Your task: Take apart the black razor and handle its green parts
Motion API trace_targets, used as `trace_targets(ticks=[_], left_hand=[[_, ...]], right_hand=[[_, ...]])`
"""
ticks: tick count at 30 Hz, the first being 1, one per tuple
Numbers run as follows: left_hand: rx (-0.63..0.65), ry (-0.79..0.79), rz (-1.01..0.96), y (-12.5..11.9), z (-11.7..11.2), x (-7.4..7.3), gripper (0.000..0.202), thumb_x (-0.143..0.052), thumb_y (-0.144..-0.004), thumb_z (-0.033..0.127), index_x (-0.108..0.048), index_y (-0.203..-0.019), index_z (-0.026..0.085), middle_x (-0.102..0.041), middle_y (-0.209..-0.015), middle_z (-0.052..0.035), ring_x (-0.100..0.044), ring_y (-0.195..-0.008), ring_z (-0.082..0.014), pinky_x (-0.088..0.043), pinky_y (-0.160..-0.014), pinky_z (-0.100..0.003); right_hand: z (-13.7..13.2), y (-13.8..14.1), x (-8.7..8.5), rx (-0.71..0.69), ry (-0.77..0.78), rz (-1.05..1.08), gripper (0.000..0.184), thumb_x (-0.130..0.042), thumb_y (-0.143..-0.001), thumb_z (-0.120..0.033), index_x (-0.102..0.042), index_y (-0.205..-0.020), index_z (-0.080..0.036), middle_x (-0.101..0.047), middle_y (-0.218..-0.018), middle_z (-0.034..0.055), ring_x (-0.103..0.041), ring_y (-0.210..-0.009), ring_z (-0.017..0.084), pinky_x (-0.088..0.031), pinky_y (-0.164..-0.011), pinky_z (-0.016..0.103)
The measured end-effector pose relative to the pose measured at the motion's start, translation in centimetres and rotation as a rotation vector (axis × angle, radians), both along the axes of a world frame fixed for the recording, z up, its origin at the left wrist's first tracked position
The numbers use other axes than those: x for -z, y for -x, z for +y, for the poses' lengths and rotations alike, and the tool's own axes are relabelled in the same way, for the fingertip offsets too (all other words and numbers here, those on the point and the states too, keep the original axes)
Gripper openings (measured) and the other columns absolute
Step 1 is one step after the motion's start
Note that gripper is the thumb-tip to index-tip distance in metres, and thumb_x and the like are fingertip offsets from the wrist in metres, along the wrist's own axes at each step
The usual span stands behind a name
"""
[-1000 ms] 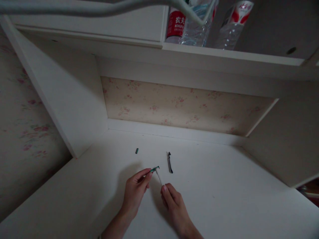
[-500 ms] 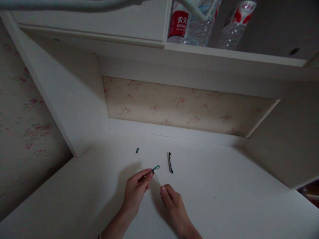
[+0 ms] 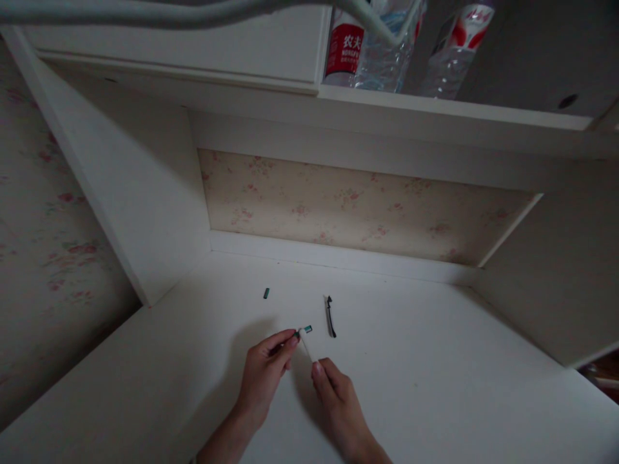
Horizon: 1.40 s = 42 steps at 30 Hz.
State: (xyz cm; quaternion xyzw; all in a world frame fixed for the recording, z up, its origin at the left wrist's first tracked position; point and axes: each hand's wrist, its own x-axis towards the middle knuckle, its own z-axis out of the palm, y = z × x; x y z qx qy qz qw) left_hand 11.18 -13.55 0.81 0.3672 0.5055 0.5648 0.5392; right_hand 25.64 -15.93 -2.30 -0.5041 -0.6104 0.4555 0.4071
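Note:
My left hand (image 3: 265, 374) is closed in a pinch on a small green part (image 3: 302, 331) at its fingertips. My right hand (image 3: 334, 393) is closed around a thin white tube (image 3: 305, 346) that points up toward the green part; the two meet between my hands. A small green cap (image 3: 265, 293) lies loose on the white desk (image 3: 435, 386) farther back. To the right of the green part lies a black pen clip piece (image 3: 329, 316).
The desk sits in an alcove with a white side panel (image 3: 145, 212) at left and floral wallpaper (image 3: 358, 206) behind. A shelf (image 3: 435, 106) overhead carries several plastic water bottles (image 3: 382, 45). A pale cord (image 3: 145, 13) crosses the top of the view.
The green part at my left fingertips has shifted slightly lower and closer to the tip of the white tube. Both hands stay in nearly the same place.

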Motion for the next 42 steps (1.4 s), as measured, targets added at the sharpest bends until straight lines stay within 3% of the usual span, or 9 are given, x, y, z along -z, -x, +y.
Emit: trace_targets(ticks=[4, 10, 15, 21, 26, 31, 36, 42], left_hand=[[0.042, 0.002, -0.022, -0.1, 0.0, 0.1, 0.046, -0.075, -0.064, 0.043, -0.073, -0.097, 0.012, -0.053, -0.055, 0.0024, -0.04, -0.048, -0.0072, -0.029, -0.045, -0.019], [0.021, -0.025, -0.02, 0.1, 0.1, 0.6, 0.043, -0.073, -0.066, 0.043, -0.072, -0.097, 0.012, -0.049, -0.052, 0.0041, -0.04, -0.049, -0.008, -0.028, -0.045, -0.02], [0.051, -0.007, -0.034, 0.1, 0.1, 0.8, 0.045, -0.073, -0.066, 0.043, -0.072, -0.099, 0.012, -0.048, -0.052, 0.0043, -0.038, -0.048, -0.0078, -0.027, -0.045, -0.02], [0.033, -0.03, -0.024, 0.1, 0.2, 1.0, 0.043, -0.073, -0.067, 0.042, -0.072, -0.098, 0.012, -0.051, -0.053, 0.0029, -0.04, -0.051, -0.0085, -0.028, -0.046, -0.021], [0.045, -0.025, -0.011, 0.1, 0.1, 0.8, 0.042, -0.072, -0.068, 0.041, -0.072, -0.1, 0.014, -0.05, -0.054, 0.0035, -0.039, -0.051, -0.0083, -0.028, -0.047, -0.021], [0.027, -0.013, 0.014, 0.1, 0.2, 0.8, 0.042, -0.073, -0.065, 0.043, -0.073, -0.096, 0.014, -0.052, -0.055, 0.0024, -0.042, -0.053, -0.01, -0.031, -0.049, -0.021], [0.032, -0.022, 0.02, 0.1, 0.3, 0.8, 0.044, -0.073, -0.065, 0.044, -0.073, -0.099, 0.014, -0.055, -0.059, 0.0015, -0.041, -0.054, -0.0096, -0.031, -0.05, -0.022], [0.036, -0.019, 0.036, 0.0, 0.2, 1.0, 0.04, -0.072, -0.067, 0.042, -0.074, -0.096, 0.015, -0.057, -0.06, 0.0012, -0.044, -0.058, -0.0105, -0.035, -0.054, -0.022]], right_hand=[[0.1, 0.0, 0.2, -0.002, -0.05, -0.023, 0.04, -0.039, -0.091, -0.051, -0.048, -0.071, -0.019, -0.04, -0.063, -0.0039, -0.035, -0.061, 0.013, -0.029, -0.056, 0.024], [0.1, -0.1, 0.1, 0.107, -0.058, -0.017, 0.041, -0.039, -0.091, -0.053, -0.048, -0.07, -0.019, -0.043, -0.063, -0.0032, -0.037, -0.06, 0.013, -0.031, -0.056, 0.024], [0.0, 0.2, 0.3, 0.009, -0.056, -0.012, 0.04, -0.04, -0.091, -0.052, -0.05, -0.07, -0.019, -0.043, -0.063, -0.0035, -0.037, -0.06, 0.013, -0.031, -0.055, 0.024], [0.3, 0.0, 0.4, 0.117, -0.041, -0.006, 0.041, -0.038, -0.091, -0.054, -0.048, -0.071, -0.019, -0.042, -0.062, -0.0037, -0.037, -0.06, 0.013, -0.031, -0.055, 0.024], [0.4, 0.1, 0.3, -0.014, -0.031, -0.006, 0.04, -0.04, -0.091, -0.052, -0.051, -0.072, -0.019, -0.043, -0.064, -0.0032, -0.039, -0.062, 0.013, -0.032, -0.057, 0.024], [0.5, 0.0, 0.3, 0.112, -0.009, 0.008, 0.043, -0.038, -0.09, -0.057, -0.046, -0.069, -0.02, -0.037, -0.062, -0.0044, -0.035, -0.059, 0.013, -0.03, -0.055, 0.024], [0.3, 0.1, 0.5, 0.001, -0.023, 0.022, 0.042, -0.042, -0.089, -0.055, -0.052, -0.071, -0.018, -0.041, -0.062, -0.004, -0.037, -0.06, 0.012, -0.031, -0.055, 0.023], [0.5, 0.0, 1.2, 0.083, 0.025, 0.127, 0.041, -0.043, -0.088, -0.055, -0.049, -0.07, -0.019, -0.038, -0.061, -0.0042, -0.032, -0.056, 0.011, -0.027, -0.049, 0.023]])
